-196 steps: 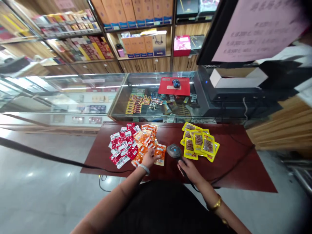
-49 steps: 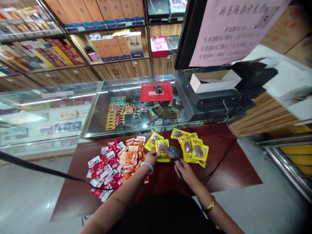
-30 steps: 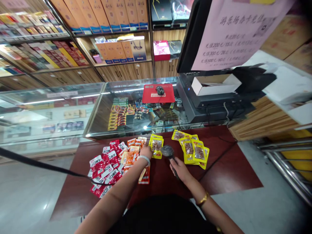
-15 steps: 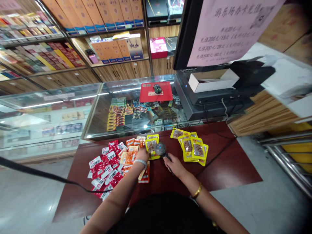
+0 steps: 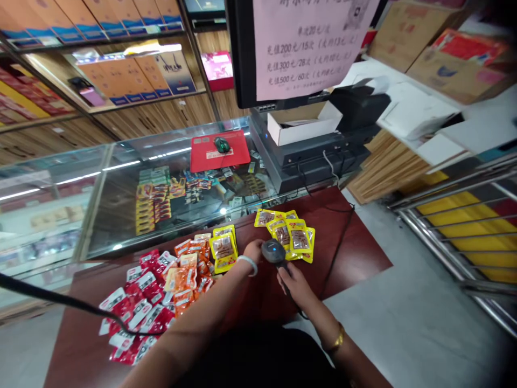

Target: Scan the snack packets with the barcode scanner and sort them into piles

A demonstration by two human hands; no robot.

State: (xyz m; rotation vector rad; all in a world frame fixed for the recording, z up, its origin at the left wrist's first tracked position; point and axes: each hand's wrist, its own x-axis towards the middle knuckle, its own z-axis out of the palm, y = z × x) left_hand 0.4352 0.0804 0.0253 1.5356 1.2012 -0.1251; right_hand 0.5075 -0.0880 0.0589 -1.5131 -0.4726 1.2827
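My right hand point(image 5: 291, 281) is closed around the handle of a dark barcode scanner point(image 5: 273, 251), with its rounded head facing up and left. My left hand point(image 5: 253, 252) is right beside the scanner head, between two groups of yellow snack packets. The scanner hides its fingertips, so anything in them cannot be seen. A few yellow packets point(image 5: 223, 251) lie just left of that hand. On the right is a loose pile of several yellow packets point(image 5: 299, 240). Orange snack packets point(image 5: 186, 276) and red-and-white snack packets point(image 5: 141, 303) spread over the left part of the table.
Behind the dark red table point(image 5: 355, 253) stands a glass display counter point(image 5: 121, 202) with a red mouse pad point(image 5: 202, 156) on it. A monitor point(image 5: 242, 59) with a pink notice and a white open box point(image 5: 302, 132) are at the back. A metal railing point(image 5: 436, 245) runs along the right.
My left hand has moved right, off the left yellow packets, to the space beside the scanner. The scanner has shifted right towards the right pile. The camera view has turned right.
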